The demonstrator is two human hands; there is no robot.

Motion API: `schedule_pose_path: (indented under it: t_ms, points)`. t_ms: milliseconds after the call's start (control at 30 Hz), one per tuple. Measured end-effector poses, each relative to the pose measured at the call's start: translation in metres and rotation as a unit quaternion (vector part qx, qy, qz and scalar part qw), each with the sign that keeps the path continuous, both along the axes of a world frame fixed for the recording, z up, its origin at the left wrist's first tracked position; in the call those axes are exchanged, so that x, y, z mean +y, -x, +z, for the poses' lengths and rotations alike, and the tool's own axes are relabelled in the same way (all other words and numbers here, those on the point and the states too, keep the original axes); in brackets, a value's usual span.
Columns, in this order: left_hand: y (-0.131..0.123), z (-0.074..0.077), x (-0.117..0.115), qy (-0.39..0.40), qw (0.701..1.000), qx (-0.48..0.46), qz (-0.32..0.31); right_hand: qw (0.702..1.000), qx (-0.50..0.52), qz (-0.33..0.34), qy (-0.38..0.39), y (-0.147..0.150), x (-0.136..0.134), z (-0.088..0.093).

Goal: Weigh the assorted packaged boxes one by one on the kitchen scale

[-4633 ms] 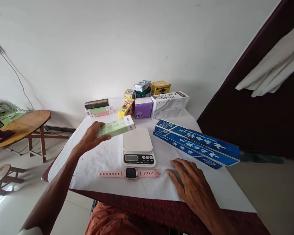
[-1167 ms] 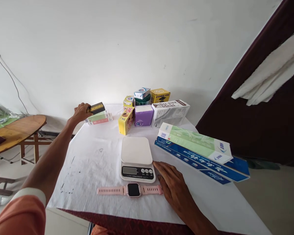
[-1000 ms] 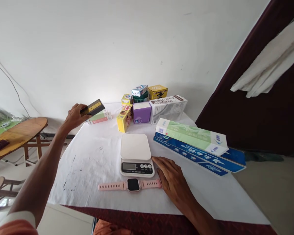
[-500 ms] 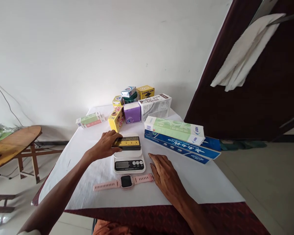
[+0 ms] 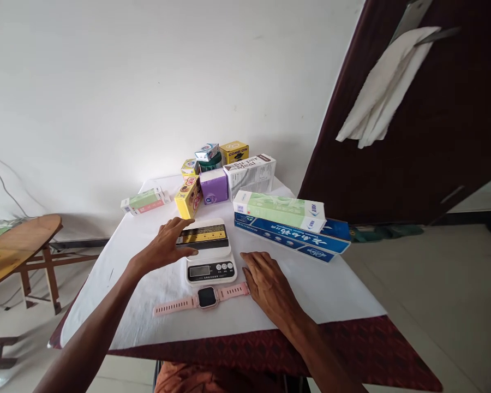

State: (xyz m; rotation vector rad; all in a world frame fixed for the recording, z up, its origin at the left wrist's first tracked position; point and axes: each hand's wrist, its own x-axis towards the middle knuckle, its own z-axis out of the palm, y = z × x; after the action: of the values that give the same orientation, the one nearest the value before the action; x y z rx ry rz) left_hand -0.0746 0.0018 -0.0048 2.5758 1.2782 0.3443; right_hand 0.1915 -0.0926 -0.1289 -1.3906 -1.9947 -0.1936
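Observation:
A flat black-and-gold box (image 5: 207, 236) lies on the platform of the white kitchen scale (image 5: 232, 273). At its left end is my left hand (image 5: 163, 245), thumb and fingers apart around the end; whether they touch it I cannot tell. The display of the scale looks blank. My right hand (image 5: 270, 281) rests on the white tablecloth (image 5: 139, 295) to the right of the scale, fingers stretched out and holding nothing. In front of the scale a pink smartwatch (image 5: 207, 297) lies with its strap spread flat, the strap's right end close to my right hand.
Right of the scale, a long green-and-white box (image 5: 278, 210) lies on blue toothpaste boxes (image 5: 286, 237). Behind stand a yellow box (image 5: 187, 199), a purple pack (image 5: 215, 186) and a white Super Meal box (image 5: 251, 173). A small green-and-white box (image 5: 145, 201) lies at the left edge.
The black-and-gold box now lies flatter on the platform, and my left fingers have loosened and shifted slightly left around it. My right hand stays on the table. The whole view has shifted slightly.

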Motion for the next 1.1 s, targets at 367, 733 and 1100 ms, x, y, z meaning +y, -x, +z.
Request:
schedule_pose_path:
  t_ms: [367,733,1100]
  points:
    - [-0.004,-0.013,0.011,-0.010,1.000,-0.013,-0.001,0.999,-0.029,-0.015,0.013,0.002,-0.002,0.006]
    - [-0.111,0.068,0.026,-0.159,0.975,-0.042,-0.151,0.999,-0.031,-0.033,0.007,0.004,0.002,-0.004]
    - [-0.186,0.054,0.073,-0.103,0.975,0.057,-0.188,0.998,-0.025,-0.038,0.032,0.004,0.001,-0.006]
